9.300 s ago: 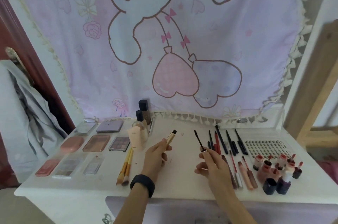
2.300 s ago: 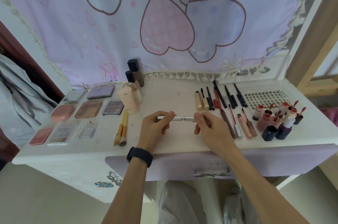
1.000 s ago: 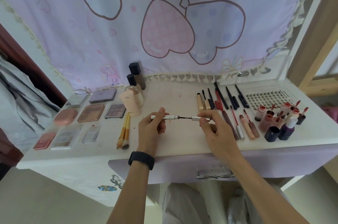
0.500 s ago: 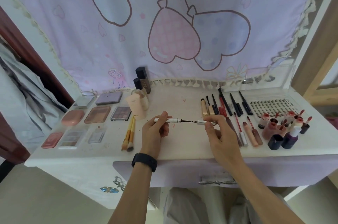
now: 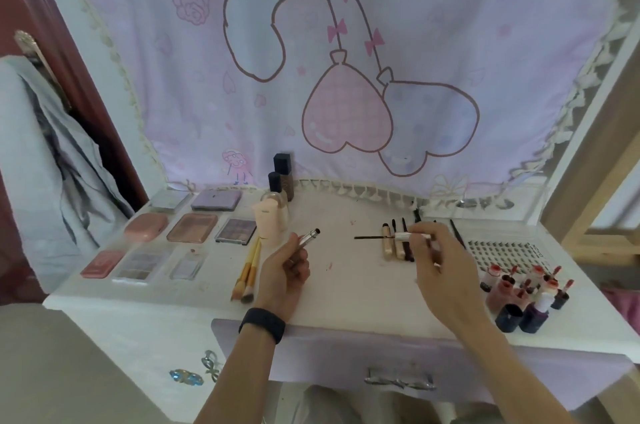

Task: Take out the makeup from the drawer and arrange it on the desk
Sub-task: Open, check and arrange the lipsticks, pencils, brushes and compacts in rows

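The left hand (image 5: 284, 271) grips the silver tube (image 5: 309, 237), mouth toward 1 o'clock. The right hand (image 5: 440, 261) pinches the wand (image 5: 388, 236) by its cap, tip toward 9 o'clock, above the desk (image 5: 353, 288). Both look light and slick; hold the cap, not the thin wet tip.

My left hand (image 5: 284, 271) wears a plain, wide black band (image 5: 262, 324) round the wrist, well back from the fingers, while my right hand (image 5: 440, 267) and both forearms are bare.

The wand (image 5: 398, 235) has now come fully out of the tube (image 5: 309, 237). The left grip (image 5: 284, 271) has tilted the tube upward, while the right grip (image 5: 440, 262) has drawn the wand off rightward.
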A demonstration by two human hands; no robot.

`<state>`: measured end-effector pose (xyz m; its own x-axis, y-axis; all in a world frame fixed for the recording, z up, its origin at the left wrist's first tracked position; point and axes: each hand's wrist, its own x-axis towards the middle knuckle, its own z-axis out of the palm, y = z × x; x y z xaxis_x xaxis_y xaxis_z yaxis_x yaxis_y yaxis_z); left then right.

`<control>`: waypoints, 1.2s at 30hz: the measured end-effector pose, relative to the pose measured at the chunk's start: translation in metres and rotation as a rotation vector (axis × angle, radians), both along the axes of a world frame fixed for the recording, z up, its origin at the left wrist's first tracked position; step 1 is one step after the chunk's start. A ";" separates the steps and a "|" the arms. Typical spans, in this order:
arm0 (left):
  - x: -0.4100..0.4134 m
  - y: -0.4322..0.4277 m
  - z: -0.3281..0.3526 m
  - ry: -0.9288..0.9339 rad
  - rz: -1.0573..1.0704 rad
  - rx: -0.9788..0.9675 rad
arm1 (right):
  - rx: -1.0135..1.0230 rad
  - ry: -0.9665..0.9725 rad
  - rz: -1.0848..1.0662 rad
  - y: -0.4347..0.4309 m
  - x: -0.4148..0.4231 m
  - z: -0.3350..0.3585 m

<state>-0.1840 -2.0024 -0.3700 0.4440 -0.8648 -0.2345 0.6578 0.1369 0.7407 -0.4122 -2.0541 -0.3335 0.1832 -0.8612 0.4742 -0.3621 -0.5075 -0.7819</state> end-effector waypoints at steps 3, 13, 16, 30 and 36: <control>0.001 0.000 -0.002 -0.063 -0.024 0.028 | 0.269 -0.333 -0.079 -0.009 -0.008 0.010; 0.003 -0.014 0.006 -0.274 -0.200 0.193 | 1.101 -0.833 0.331 -0.008 0.016 0.002; 0.001 -0.023 0.014 -0.431 -0.256 0.225 | 1.025 -0.636 0.286 -0.007 0.023 0.002; -0.003 -0.092 0.009 -1.074 -0.310 0.460 | 0.478 0.391 -0.039 -0.062 0.047 0.003; -0.008 -0.110 0.004 -1.267 -0.369 0.604 | 0.413 0.692 -0.088 -0.084 0.069 -0.001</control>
